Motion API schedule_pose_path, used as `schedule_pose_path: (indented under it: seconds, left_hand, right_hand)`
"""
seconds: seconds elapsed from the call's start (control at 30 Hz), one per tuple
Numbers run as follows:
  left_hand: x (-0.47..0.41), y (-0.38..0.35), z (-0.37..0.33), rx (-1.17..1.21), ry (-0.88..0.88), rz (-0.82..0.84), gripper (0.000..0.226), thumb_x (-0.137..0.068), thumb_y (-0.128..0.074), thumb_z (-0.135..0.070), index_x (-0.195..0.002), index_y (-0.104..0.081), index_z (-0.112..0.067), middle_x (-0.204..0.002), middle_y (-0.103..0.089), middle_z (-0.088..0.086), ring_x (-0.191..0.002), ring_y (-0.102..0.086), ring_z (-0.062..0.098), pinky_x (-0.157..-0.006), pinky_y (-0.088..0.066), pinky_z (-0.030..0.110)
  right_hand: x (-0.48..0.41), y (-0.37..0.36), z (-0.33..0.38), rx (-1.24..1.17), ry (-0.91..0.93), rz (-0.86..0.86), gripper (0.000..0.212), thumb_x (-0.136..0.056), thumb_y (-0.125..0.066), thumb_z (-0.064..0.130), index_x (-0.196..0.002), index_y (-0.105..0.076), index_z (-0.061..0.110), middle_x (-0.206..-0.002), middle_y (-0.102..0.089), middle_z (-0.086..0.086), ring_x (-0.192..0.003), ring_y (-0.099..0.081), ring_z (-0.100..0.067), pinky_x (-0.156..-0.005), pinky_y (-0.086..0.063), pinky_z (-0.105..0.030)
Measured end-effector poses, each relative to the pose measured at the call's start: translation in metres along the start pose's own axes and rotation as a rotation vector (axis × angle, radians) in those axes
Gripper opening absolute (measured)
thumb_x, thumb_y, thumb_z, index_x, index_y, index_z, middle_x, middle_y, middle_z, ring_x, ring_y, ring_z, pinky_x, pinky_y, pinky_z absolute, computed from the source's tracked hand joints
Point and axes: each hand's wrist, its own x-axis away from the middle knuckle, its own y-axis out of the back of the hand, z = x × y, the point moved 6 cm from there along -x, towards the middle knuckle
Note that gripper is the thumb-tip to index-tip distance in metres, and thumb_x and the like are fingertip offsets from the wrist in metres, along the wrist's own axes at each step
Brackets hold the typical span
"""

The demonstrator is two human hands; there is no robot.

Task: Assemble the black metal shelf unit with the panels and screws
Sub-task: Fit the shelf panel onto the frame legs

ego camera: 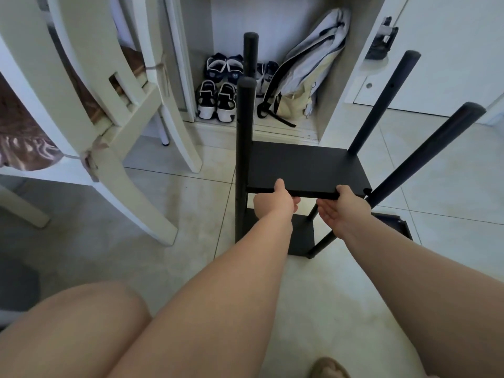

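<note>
A black panel (308, 165) sits level at the centre of the frame, between four black poles (245, 148) that stand on a lower panel (301, 236) on the tiled floor (191, 241). Both hands hold its near edge. The left hand (275, 199) grips near the left corner, thumb on top and fingers curled beneath. The right hand (343, 211) takes the edge toward the right corner, thumb on top, palm turned up, fingers stretched underneath. Both forearms reach straight forward from the lower frame. Shoes (218, 85) and a bag (305, 77) lie at upper centre.
</note>
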Motion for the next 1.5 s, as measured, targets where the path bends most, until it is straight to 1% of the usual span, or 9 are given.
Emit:
schedule_pose_path:
  seconds: [0.2,0.37,0.53,0.7,0.9,1.07,1.2,1.3,1.5]
  left_hand:
    - [-0.01,0.003,0.009,0.025,0.05,-0.014,0.025,-0.098,-0.061,-0.036,-0.103,-0.058,-0.011,-0.073,-0.073,0.004,-0.072,-0.073,0.016,-0.081,-0.061,0.033]
    - [-0.017,0.003,0.016,0.053,0.068,-0.019,0.024,-0.098,-0.062,-0.031,-0.085,-0.05,-0.015,-0.082,-0.074,0.009,-0.073,-0.074,0.018,-0.08,-0.062,0.035]
    - [-0.02,0.002,0.019,0.063,0.076,0.001,0.022,-0.098,-0.062,-0.028,-0.107,-0.056,-0.009,-0.096,-0.074,0.013,-0.074,-0.074,0.02,-0.075,-0.062,0.035]
    - [-0.021,0.003,0.019,0.032,0.072,0.027,0.025,-0.098,-0.063,-0.03,-0.11,-0.057,-0.009,-0.085,-0.075,0.011,-0.074,-0.075,0.02,-0.08,-0.062,0.038]
    - [-0.017,0.038,0.031,-0.363,0.088,0.181,0.045,-0.087,-0.065,-0.06,-0.099,-0.06,-0.017,-0.09,-0.075,0.001,-0.081,-0.073,0.017,-0.071,-0.06,0.034]
    - [-0.028,0.108,0.014,-0.582,-0.259,-0.163,0.08,-0.076,-0.073,-0.065,-0.131,-0.041,-0.017,-0.122,-0.056,0.003,-0.104,-0.057,0.023,-0.073,-0.048,0.031]
    - [-0.048,0.09,-0.02,-0.534,-0.437,0.023,0.102,-0.071,-0.079,-0.062,-0.149,-0.02,-0.035,-0.149,-0.043,0.004,-0.134,-0.046,0.028,-0.107,-0.042,0.044]
    - [-0.058,0.067,-0.035,-0.512,-0.492,0.173,0.094,-0.072,-0.077,-0.064,-0.146,-0.027,-0.037,-0.136,-0.054,-0.011,-0.128,-0.051,0.02,-0.099,-0.044,0.034]
    - [-0.074,0.055,-0.036,-0.428,-0.542,0.072,0.035,-0.093,-0.066,-0.034,-0.122,-0.046,-0.04,-0.098,-0.052,-0.026,-0.098,-0.053,0.007,-0.067,-0.038,0.014]
  right_hand:
    - [-0.009,-0.001,-0.014,-0.022,-0.039,0.011,0.025,-0.1,-0.058,0.028,-0.111,-0.06,0.006,-0.087,-0.075,-0.011,-0.074,-0.074,-0.018,-0.059,-0.057,-0.028]
    - [-0.014,0.0,-0.023,-0.031,-0.065,-0.013,0.026,-0.099,-0.058,0.028,-0.113,-0.06,0.006,-0.087,-0.075,-0.01,-0.071,-0.075,-0.017,-0.057,-0.059,-0.027]
    - [-0.017,0.0,-0.028,-0.027,-0.105,-0.034,0.027,-0.1,-0.058,0.029,-0.113,-0.06,0.006,-0.089,-0.075,-0.011,-0.071,-0.074,-0.017,-0.055,-0.058,-0.027]
    - [-0.017,0.0,-0.029,-0.044,-0.118,-0.024,0.028,-0.1,-0.058,0.028,-0.116,-0.06,0.005,-0.09,-0.075,-0.012,-0.073,-0.074,-0.018,-0.057,-0.057,-0.029]
    - [-0.013,0.0,-0.033,-0.078,-0.127,0.038,0.03,-0.101,-0.058,0.027,-0.119,-0.059,0.003,-0.093,-0.075,-0.013,-0.08,-0.075,-0.021,-0.063,-0.058,-0.03]
    - [-0.009,0.001,-0.037,-0.069,-0.138,0.058,0.025,-0.102,-0.059,0.028,-0.116,-0.057,0.007,-0.092,-0.074,-0.013,-0.082,-0.074,-0.021,-0.064,-0.057,-0.031]
    - [-0.008,0.003,-0.036,-0.03,-0.132,0.076,0.02,-0.105,-0.054,0.027,-0.116,-0.054,0.011,-0.094,-0.072,-0.011,-0.082,-0.071,-0.02,-0.063,-0.055,-0.031]
    - [-0.007,0.004,-0.032,-0.016,-0.144,0.083,0.014,-0.107,-0.049,0.023,-0.119,-0.052,0.017,-0.093,-0.07,-0.012,-0.081,-0.07,-0.02,-0.061,-0.054,-0.032]
    - [-0.005,0.004,-0.031,-0.015,-0.166,0.083,0.027,-0.108,-0.047,0.022,-0.132,-0.054,0.014,-0.096,-0.069,-0.012,-0.082,-0.069,-0.022,-0.061,-0.054,-0.034]
